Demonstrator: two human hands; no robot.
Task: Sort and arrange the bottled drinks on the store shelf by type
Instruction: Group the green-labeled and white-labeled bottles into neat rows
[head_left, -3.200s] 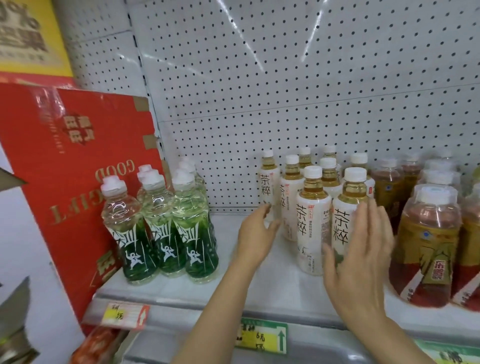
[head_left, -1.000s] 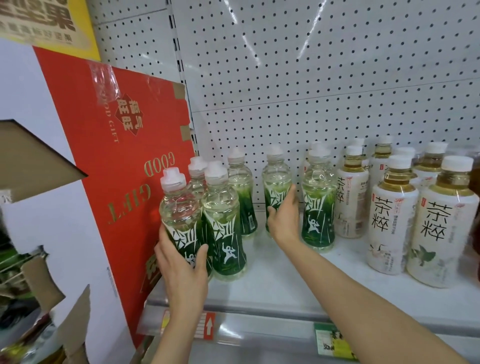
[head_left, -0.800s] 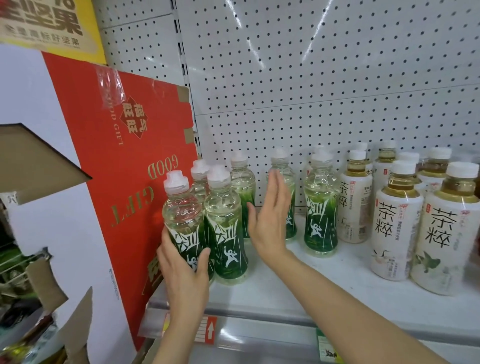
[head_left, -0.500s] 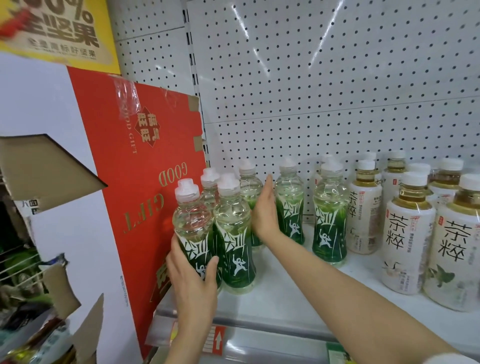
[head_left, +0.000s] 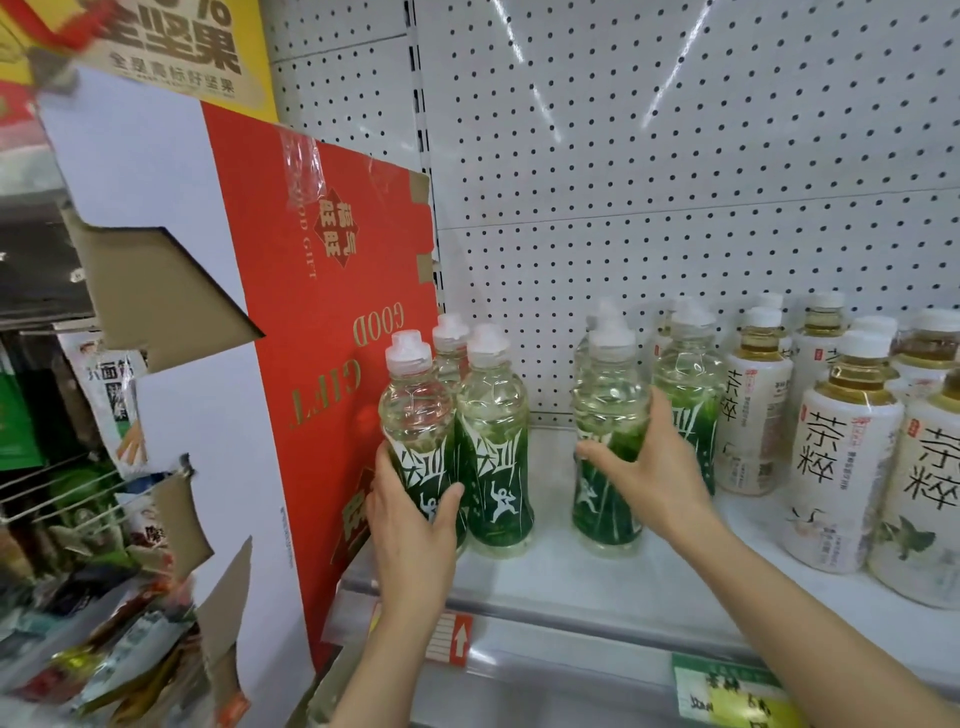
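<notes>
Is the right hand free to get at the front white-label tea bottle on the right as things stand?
Probably not yet: the right hand grips a green-label bottle. Once it lets go, the white-label tea bottle stands at the shelf front with nothing before it.

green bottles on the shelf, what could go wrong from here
1. The left hand grips a green bottle right at the shelf edge; a slip could send it off.
2. The right hand grips another bottle close to its neighbour; sliding it could knock that one into the tea bottles.
</notes>
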